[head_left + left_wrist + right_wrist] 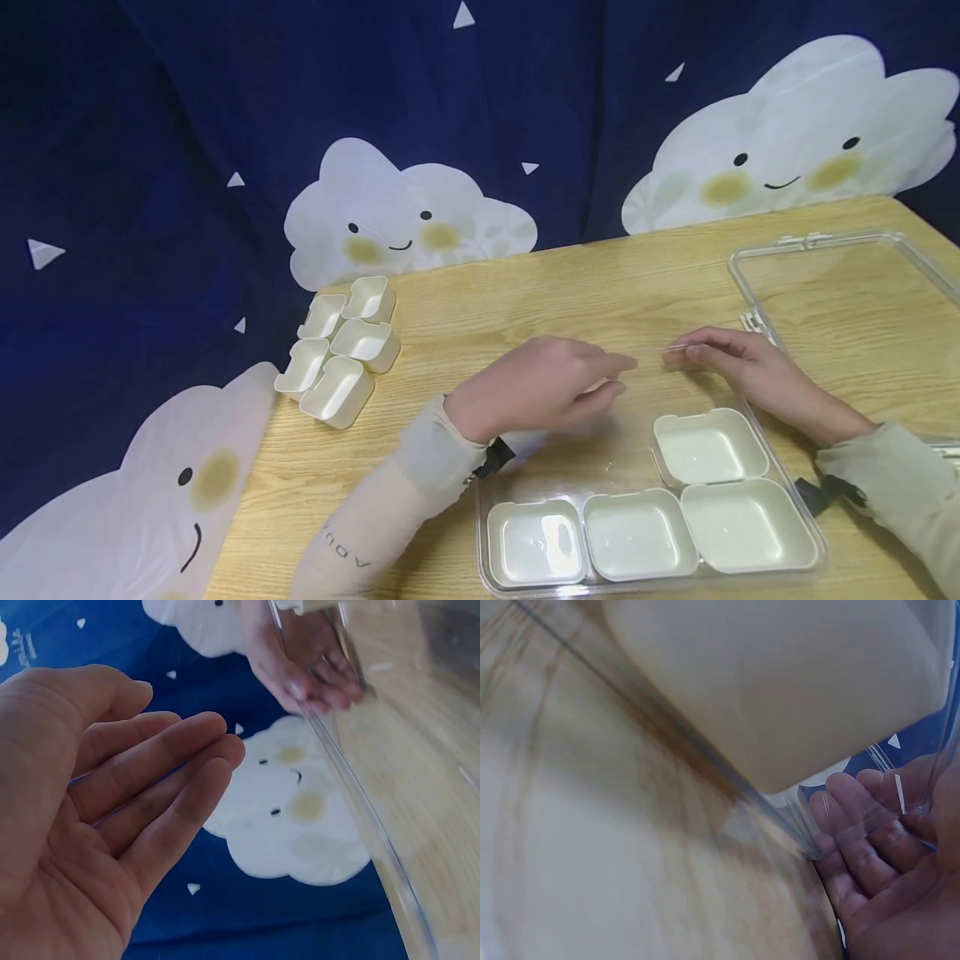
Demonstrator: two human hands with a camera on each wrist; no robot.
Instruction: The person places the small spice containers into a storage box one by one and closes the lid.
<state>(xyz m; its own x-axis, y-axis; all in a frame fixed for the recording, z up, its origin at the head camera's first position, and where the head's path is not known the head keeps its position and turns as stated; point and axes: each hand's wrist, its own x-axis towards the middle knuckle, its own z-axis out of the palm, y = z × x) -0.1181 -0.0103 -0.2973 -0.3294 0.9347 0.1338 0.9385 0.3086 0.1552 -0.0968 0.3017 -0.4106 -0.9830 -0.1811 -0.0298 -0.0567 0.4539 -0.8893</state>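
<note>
A clear plastic box [585, 591] lies at the front of the table, with several cream bins [641, 535] along its front and right side. At its back right corner my right hand [757, 379] holds the rim between thumb and curled fingers. Part of that hand shows through the clear wall in the right wrist view, close to the underside of a cream bin [780, 690]. My left hand [543, 387] hovers over the left part of the box, holding nothing. Its fingers [165, 769] are loosely extended beside the clear box edge in the left wrist view.
Several loose cream bins [337, 392] stand grouped at the table's left edge. A clear lid [738, 267] with white latches lies at the right, beside the box. Behind the wooden table [480, 308] hangs a dark blue cloth [450, 92] with clouds.
</note>
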